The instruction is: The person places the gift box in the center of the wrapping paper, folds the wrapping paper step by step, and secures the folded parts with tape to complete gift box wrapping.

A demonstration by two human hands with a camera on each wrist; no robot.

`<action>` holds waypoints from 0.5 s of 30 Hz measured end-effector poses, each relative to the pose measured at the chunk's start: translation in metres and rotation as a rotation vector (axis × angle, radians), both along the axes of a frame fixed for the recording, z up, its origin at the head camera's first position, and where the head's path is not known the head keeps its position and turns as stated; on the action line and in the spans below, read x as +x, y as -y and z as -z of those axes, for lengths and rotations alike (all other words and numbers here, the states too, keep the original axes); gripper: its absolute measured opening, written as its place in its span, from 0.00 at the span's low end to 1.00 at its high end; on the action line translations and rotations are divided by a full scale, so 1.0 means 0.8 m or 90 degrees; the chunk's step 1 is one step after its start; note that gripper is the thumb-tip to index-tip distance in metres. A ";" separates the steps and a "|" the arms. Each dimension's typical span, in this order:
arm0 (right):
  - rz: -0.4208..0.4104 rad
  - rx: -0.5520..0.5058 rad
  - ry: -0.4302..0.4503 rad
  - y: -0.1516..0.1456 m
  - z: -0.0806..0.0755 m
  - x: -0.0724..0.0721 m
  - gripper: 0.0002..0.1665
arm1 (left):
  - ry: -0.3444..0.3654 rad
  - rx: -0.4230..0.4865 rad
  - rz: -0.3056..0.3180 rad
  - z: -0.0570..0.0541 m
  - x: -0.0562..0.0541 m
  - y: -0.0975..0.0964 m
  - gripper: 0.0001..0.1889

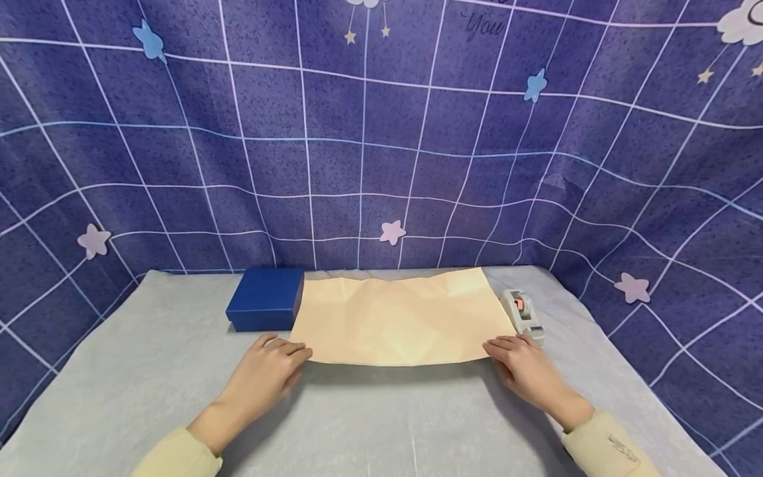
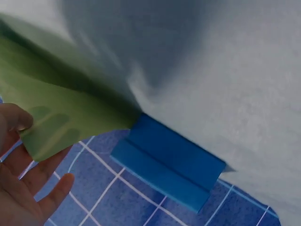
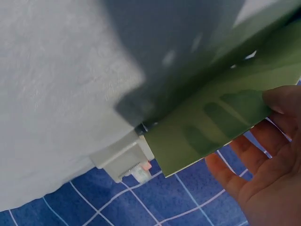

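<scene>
A wide sheet of pale peach paper (image 1: 399, 321) spans the space between my two hands, its near edge raised off the table. My left hand (image 1: 269, 368) pinches the near left corner, thumb on one face and fingers on the other. At the near right corner, my right hand (image 1: 527, 368) pinches the sheet in the same way. Seen from below in the wrist views, the paper (image 2: 70, 113) looks green, with finger shadows showing through it. The fingers (image 3: 251, 153) of the right hand spread behind the sheet.
A closed blue box (image 1: 266, 298) stands just left of the paper. A white tape dispenser (image 1: 524, 315) sits against the paper's right edge. Pale grey cloth (image 1: 381, 424) covers the table, and a blue curtain (image 1: 334, 165) with stars hangs behind it.
</scene>
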State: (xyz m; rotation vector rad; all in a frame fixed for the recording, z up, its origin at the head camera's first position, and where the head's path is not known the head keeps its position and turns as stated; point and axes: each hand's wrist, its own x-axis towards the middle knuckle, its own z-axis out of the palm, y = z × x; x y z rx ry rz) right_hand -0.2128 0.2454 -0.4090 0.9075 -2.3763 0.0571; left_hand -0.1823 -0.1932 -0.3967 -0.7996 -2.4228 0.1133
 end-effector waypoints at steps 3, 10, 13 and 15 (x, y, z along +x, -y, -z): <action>-0.015 -0.011 -0.009 -0.004 -0.005 0.004 0.21 | -0.021 0.011 0.017 -0.007 0.003 0.001 0.16; -0.107 -0.031 0.021 -0.014 -0.012 0.011 0.27 | -0.051 0.016 0.056 -0.012 0.014 0.003 0.13; -0.162 -0.025 0.036 -0.018 -0.014 0.011 0.27 | -0.045 0.015 0.071 -0.012 0.021 0.005 0.12; -0.195 -0.020 0.045 -0.020 -0.014 0.012 0.28 | -0.037 0.016 0.083 -0.012 0.025 0.006 0.12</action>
